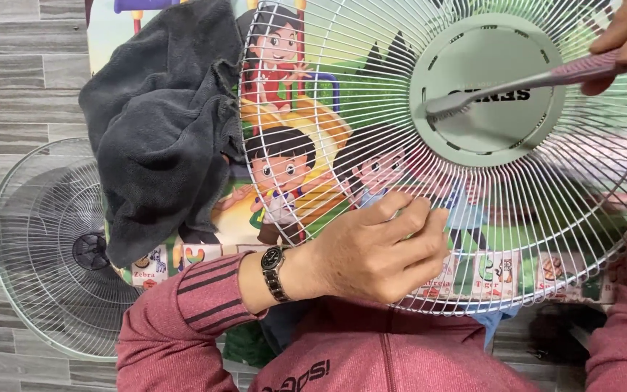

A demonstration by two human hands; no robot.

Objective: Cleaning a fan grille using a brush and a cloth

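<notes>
- The floor [9,65] is laid with grey, wood-grain tiles in long planks, bare along the left edge and at the lower left.
- A colourful cartoon play mat [288,156] lies flat on the floor, printed with children, green hills and a row of small animal picture squares.
- A dark grey cloth [157,131] lies crumpled on the mat's left part.
- A second white wire fan grille [52,254] rests on the floor at the left, its right edge hidden under the cloth and mat.

Even, soft daylight, faint shadows, no glare; sharp throughout, slight blur at right edge.
</notes>
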